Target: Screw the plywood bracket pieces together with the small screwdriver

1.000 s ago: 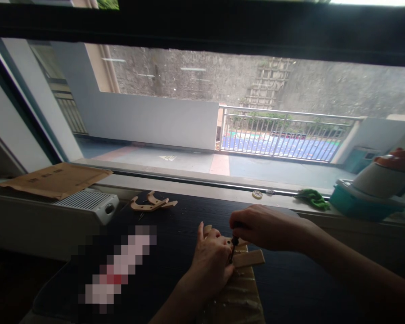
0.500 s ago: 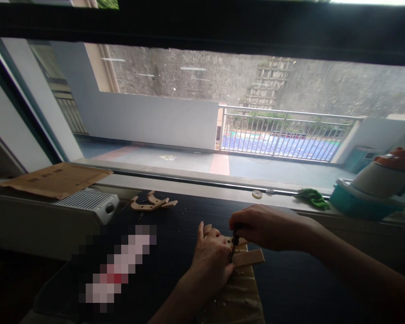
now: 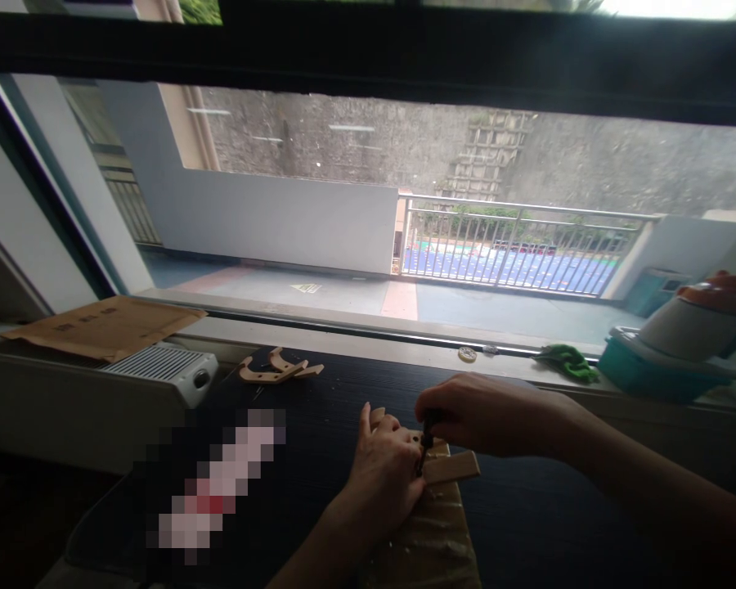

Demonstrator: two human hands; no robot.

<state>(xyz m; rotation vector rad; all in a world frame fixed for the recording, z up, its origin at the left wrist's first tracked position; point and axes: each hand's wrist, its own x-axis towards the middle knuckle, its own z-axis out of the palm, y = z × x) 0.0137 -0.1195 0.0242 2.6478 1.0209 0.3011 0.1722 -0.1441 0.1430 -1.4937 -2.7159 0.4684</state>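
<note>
My left hand (image 3: 385,473) presses down on a small wooden piece (image 3: 451,467) that lies on a brown sheet (image 3: 433,540) on the dark table (image 3: 527,523). Its fingers curl over the wood and its thumb sticks up. My right hand (image 3: 484,413) is closed round the dark handle of a small screwdriver (image 3: 424,442), held upright with its tip on the wooden piece, right beside my left fingers.
Loose curved wooden parts (image 3: 276,370) lie at the table's far edge. A white heater (image 3: 159,372) with cardboard (image 3: 104,325) behind it sits at left. On the window sill are a green cloth (image 3: 569,361), a small round object (image 3: 467,353) and a teal appliance (image 3: 675,356).
Both hands stay in place on the wooden piece; the right hand shifts only slightly on the screwdriver. The view has tilted up a little.
</note>
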